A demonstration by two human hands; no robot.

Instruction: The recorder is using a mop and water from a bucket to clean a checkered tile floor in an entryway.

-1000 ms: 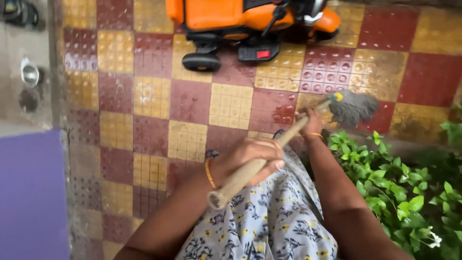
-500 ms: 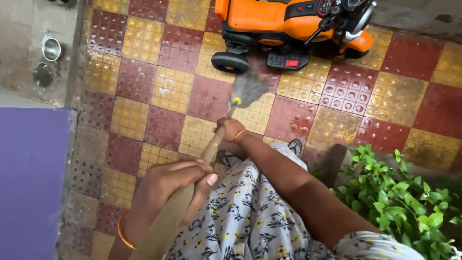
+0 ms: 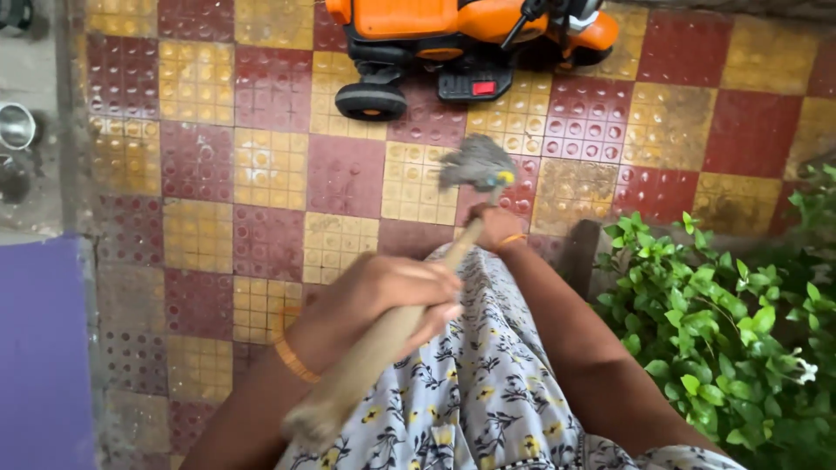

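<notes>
Fingers of both hands clamp the wooden mop handle (image 3: pixel 396 326): left hand (image 3: pixel 379 296) near, right hand (image 3: pixel 498 228) farther along. Grey mop head (image 3: pixel 477 165) presses the checkered tiles (image 3: pixel 261 165), orange toy vehicle (image 3: pixel 453 39) just beyond, green plant (image 3: pixel 723 322) right.

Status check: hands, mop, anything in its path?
Left hand gripping upper mop handle; right hand gripping lower down. Mop head on checkered tile floor. Orange toy car just ahead; green plant at right.

no packages, labels, signs or screens anywhere in view
</notes>
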